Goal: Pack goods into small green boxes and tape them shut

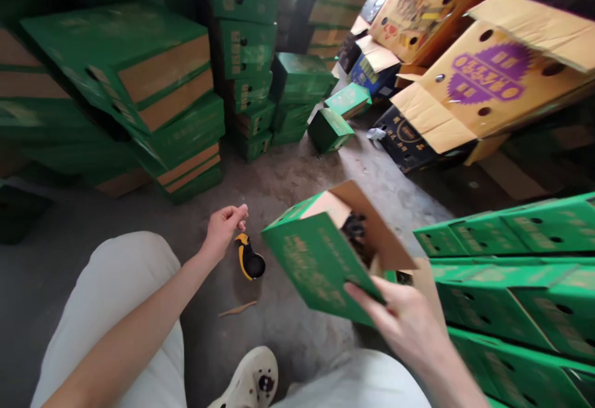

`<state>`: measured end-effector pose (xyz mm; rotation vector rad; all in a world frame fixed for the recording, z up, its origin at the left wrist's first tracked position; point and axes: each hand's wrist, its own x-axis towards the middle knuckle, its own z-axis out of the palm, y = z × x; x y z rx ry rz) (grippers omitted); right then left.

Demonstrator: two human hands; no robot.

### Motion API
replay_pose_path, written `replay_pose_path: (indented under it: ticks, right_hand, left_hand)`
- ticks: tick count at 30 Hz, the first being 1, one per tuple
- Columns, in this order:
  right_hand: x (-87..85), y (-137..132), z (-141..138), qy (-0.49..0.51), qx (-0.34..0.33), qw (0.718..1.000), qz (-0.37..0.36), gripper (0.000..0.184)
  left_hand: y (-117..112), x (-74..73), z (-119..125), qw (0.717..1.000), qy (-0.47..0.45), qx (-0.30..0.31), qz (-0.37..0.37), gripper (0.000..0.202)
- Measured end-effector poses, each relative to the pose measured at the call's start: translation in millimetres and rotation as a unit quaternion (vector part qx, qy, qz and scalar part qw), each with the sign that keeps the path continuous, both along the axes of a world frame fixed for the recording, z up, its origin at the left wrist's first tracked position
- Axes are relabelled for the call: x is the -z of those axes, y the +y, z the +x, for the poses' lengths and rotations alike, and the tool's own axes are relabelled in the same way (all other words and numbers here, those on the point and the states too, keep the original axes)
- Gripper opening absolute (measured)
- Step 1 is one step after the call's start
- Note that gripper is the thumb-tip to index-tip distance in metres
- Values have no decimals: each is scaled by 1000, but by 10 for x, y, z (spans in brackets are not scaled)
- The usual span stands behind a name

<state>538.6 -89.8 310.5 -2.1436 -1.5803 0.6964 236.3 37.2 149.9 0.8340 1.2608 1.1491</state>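
My right hand (402, 312) grips the edge of a green cardboard box (316, 265), thumb and fingers on either side of its wall. The box is tilted in front of me. Its brown flap (372, 222) stands open, and dark contents (356, 231) show inside, too blurred to name. My left hand (226, 227) is to the left of the box, with its fingertips pinched together; anything between them is too small to make out. Just below those fingers, a yellow and black tape dispenser (251, 262) lies on the floor.
Stacks of green boxes (158, 79) rise at the left and back. More green boxes (502, 259) line the right side. Open tan fruit cartons (506, 79) lean at the upper right. A brown strip (238, 309) lies on the concrete floor (283, 178) near my shoe (260, 374).
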Motion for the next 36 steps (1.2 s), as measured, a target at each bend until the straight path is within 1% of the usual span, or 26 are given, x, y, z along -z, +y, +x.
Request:
replay_pose_path:
  ticks: [1, 3, 5, 7, 9, 12, 15, 16, 18, 20, 22, 24, 25, 26, 28, 30, 32, 34, 36]
  right_hand:
    - [132, 28, -235, 35, -63, 996, -48, 39]
    - [432, 28, -625, 80, -158, 978, -111, 38]
    - [749, -22, -925, 87, -221, 962, -137, 34]
    - [1042, -91, -1155, 50, -272, 949, -153, 29]
    - [1279, -157, -1324, -15, -309, 938, -157, 23]
    - [1505, -227, -1472, -116, -347, 920, -141, 19]
    - [1631, -254, -1504, -184, -377, 903, -94, 19]
    - [1668, -254, -1493, -190, -387, 899, -74, 19]
    - [1745, -243, -1448, -179, -401, 897, -37, 19]
    - [1823, -227, -1388, -160, -404, 901, -20, 22]
    - [1886, -223, -1341, -144, -398, 906, -26, 21]
    - [1919, -232, -1323, -129, -400, 906, -46, 20]
    - [1925, -233, -1325, -117, -403, 906, -58, 21]
    - [1925, -228, -1331, -100, -400, 908, -68, 24]
    - [1924, -176, -1346, -61, -367, 926, -61, 31]
    - [1939, -68, -1350, -45, -302, 952, -17, 37]
    - [1986, 63, -1344, -68, -260, 963, 21, 40]
    - [2057, 164, -1345, -116, -265, 957, 1, 46]
    - [2133, 210, -1368, -164, -284, 943, -53, 55]
  left_hand:
    - [34, -23, -67, 1000, -6, -24, 3, 50]
    - [84, -55, -204, 998, -20, -62, 4, 53]
    - [110, -69, -331, 996, -30, -80, 3, 52]
    - [121, -68, -436, 996, -45, -77, -4, 47]
    - [129, -63, -519, 995, -64, -70, -8, 44]
    - [150, -57, -614, 994, -87, -68, -11, 41]
    - [177, -16, -695, 994, -88, -54, -17, 40]
    - [184, 20, -721, 996, -82, -44, -19, 40]
    - [188, 135, -765, 998, -51, -10, -25, 41]
    - [172, 293, -792, 998, 11, 44, -34, 42]
    - [132, 442, -794, 988, 106, 105, -30, 50]
    - [74, 520, -773, 963, 226, 146, -12, 59]
    - [42, 522, -756, 945, 286, 156, 0, 60]
    - [9, 500, -736, 927, 338, 164, 12, 56]
    - [-52, 408, -689, 895, 405, 183, 28, 40]
    - [-112, 318, -630, 875, 425, 227, 40, 22]
    - [-179, 296, -559, 858, 420, 291, 57, 17]
    - [-264, 370, -480, 836, 405, 357, 93, 20]
    - [-358, 514, -408, 813, 397, 402, 138, 28]
